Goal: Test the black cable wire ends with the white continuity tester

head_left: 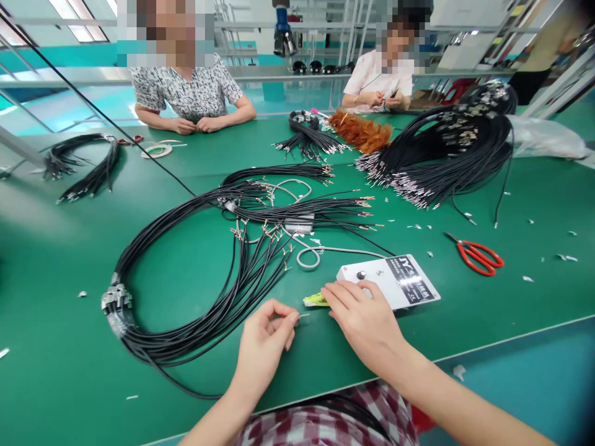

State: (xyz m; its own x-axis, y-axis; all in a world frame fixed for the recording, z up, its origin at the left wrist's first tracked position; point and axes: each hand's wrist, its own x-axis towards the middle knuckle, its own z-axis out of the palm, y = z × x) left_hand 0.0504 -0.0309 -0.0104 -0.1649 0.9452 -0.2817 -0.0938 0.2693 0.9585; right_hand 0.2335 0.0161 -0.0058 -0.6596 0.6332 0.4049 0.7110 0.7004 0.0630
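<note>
My left hand [272,331] is closed in a pinch on a cable end, whose thin pale tip [304,314] sticks out to the right of the fingertips. Just across from it, my right hand [362,313] lies palm down with its fingers curled over a yellow-green tool [316,300] with a whitish tip. Most of that tool is hidden under the fingers. Behind my right hand sits a white control box [390,282] with a black knob and a dark label. A looped bundle of black cables [162,229] lies left of my hands, its stripped ends fanned out.
Red-handled scissors [481,257] lie right of the box. A grey cord [309,257] coils behind it. Farther back are a large cable pile [446,155], brown-orange strands [360,131] and a smaller bundle [309,133]. Two people sit across the green table [488,322]; white scraps are scattered about.
</note>
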